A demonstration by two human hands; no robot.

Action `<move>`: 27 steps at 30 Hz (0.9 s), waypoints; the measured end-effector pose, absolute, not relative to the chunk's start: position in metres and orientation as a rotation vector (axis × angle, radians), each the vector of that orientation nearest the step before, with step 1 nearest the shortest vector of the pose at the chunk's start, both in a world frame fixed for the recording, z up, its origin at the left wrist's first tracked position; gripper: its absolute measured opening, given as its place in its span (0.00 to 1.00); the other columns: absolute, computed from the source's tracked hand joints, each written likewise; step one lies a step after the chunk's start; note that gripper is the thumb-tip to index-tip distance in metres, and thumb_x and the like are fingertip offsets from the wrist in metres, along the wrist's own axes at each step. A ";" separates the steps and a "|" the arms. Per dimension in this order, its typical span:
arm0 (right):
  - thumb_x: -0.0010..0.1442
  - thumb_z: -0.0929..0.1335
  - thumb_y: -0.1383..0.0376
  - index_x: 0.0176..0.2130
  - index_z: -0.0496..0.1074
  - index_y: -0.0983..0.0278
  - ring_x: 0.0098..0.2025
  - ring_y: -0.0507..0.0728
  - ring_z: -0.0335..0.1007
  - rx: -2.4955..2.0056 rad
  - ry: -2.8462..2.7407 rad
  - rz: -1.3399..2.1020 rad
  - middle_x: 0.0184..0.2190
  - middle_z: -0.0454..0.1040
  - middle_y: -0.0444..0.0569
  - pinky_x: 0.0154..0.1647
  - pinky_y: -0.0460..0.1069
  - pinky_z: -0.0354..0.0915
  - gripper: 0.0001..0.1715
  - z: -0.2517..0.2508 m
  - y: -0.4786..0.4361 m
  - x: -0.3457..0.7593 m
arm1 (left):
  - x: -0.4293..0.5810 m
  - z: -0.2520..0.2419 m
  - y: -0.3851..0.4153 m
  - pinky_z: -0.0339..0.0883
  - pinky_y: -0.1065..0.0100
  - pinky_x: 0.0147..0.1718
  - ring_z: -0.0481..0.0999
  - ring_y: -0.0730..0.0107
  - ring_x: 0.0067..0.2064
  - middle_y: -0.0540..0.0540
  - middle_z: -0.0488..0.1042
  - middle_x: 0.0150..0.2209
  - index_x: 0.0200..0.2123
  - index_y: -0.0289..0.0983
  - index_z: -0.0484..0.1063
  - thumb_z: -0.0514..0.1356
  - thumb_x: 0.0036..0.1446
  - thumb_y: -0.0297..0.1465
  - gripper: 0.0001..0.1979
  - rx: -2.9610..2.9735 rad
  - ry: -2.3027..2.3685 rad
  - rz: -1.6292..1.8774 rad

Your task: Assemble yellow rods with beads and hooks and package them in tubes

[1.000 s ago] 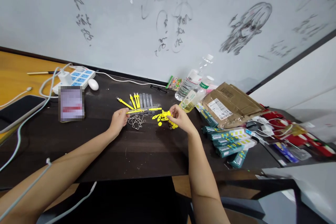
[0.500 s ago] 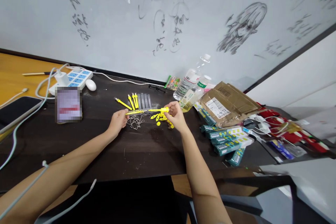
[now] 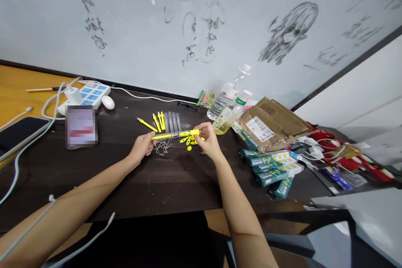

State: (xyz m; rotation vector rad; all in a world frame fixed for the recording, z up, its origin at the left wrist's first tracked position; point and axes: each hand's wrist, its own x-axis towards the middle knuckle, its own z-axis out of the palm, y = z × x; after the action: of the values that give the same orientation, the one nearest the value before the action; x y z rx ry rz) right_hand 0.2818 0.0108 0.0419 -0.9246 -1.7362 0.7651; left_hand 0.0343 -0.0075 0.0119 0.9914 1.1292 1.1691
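Observation:
My left hand (image 3: 143,146) and my right hand (image 3: 207,138) hold the two ends of a long thin yellow and clear pen-like tool (image 3: 174,135) level above the dark table (image 3: 125,176). The left fingers pinch its narrow yellow end; the right fingers close on its yellow cap end. Under it lie a tangle of thin metal springs (image 3: 162,146) and a small heap of yellow plastic parts (image 3: 189,141). Behind them a row of more yellow tools and clear tubes (image 3: 163,120) lies on the table.
A power strip (image 3: 89,92), a white mouse (image 3: 107,101), cables and a phone (image 3: 19,132) lie at the left. At the right are water bottles (image 3: 224,98), brown parcels (image 3: 273,123), green packets (image 3: 276,167) and red items. A whiteboard (image 3: 201,21) stands behind.
My right hand has left the heap of yellow parts, risen and closed on the cap end of the tool that my left hand holds. The left hand has barely moved.

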 end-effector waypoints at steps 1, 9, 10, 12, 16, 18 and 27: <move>0.55 0.67 0.64 0.38 0.56 0.60 0.32 0.51 0.65 -0.935 -1.734 0.759 0.36 0.68 0.45 0.32 0.47 0.63 0.14 0.041 0.011 0.281 | 0.034 0.013 -0.008 0.46 0.77 0.10 0.48 0.82 0.12 0.59 0.48 0.12 0.18 0.36 0.60 0.53 0.55 0.39 0.18 0.990 1.130 1.149; 0.54 0.67 0.64 0.39 0.56 0.59 0.34 0.51 0.67 -0.913 -1.662 0.814 0.37 0.68 0.45 0.31 0.46 0.63 0.15 0.038 0.009 0.273 | 0.033 0.012 -0.007 0.48 0.77 0.12 0.50 0.81 0.13 0.59 0.47 0.12 0.17 0.37 0.59 0.53 0.55 0.40 0.18 0.934 1.097 1.122; 0.53 0.68 0.63 0.39 0.56 0.59 0.34 0.51 0.67 -0.913 -1.649 0.827 0.38 0.68 0.46 0.31 0.46 0.63 0.16 0.038 0.008 0.272 | 0.032 0.012 -0.007 0.48 0.77 0.12 0.50 0.81 0.13 0.59 0.47 0.12 0.17 0.37 0.59 0.53 0.55 0.40 0.18 0.930 1.097 1.126; 0.53 0.68 0.62 0.39 0.55 0.58 0.33 0.51 0.66 -0.906 -1.625 0.868 0.38 0.68 0.45 0.30 0.46 0.64 0.18 0.038 0.007 0.270 | 0.032 0.012 -0.006 0.48 0.77 0.12 0.50 0.81 0.13 0.59 0.48 0.12 0.17 0.37 0.58 0.53 0.55 0.40 0.18 0.927 1.096 1.134; 0.56 0.68 0.58 0.39 0.56 0.58 0.27 0.49 0.64 -0.868 -1.563 0.936 0.38 0.68 0.45 0.30 0.48 0.65 0.17 0.038 0.006 0.268 | 0.032 0.012 -0.006 0.48 0.77 0.12 0.49 0.81 0.13 0.59 0.47 0.12 0.17 0.37 0.57 0.53 0.54 0.40 0.18 0.911 1.085 1.110; 0.56 0.68 0.57 0.39 0.56 0.59 0.26 0.49 0.64 -0.850 -1.537 0.933 0.38 0.69 0.46 0.31 0.48 0.66 0.17 0.039 0.007 0.267 | 0.032 0.013 -0.006 0.47 0.77 0.12 0.49 0.81 0.13 0.59 0.47 0.12 0.17 0.38 0.57 0.53 0.54 0.40 0.18 0.905 1.077 1.089; 0.55 0.69 0.55 0.40 0.58 0.59 0.27 0.50 0.67 -0.831 -1.506 0.915 0.40 0.73 0.49 0.34 0.51 0.68 0.19 0.041 0.004 0.262 | 0.033 0.015 -0.007 0.48 0.77 0.12 0.49 0.81 0.13 0.59 0.47 0.12 0.17 0.37 0.59 0.53 0.54 0.40 0.18 0.880 1.098 1.074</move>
State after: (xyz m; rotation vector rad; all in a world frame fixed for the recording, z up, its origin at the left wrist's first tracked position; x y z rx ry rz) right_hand 0.2616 0.0042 0.0410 -0.8314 -1.5056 0.9149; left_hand 0.0326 -0.0070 0.0149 0.8800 1.0978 1.0744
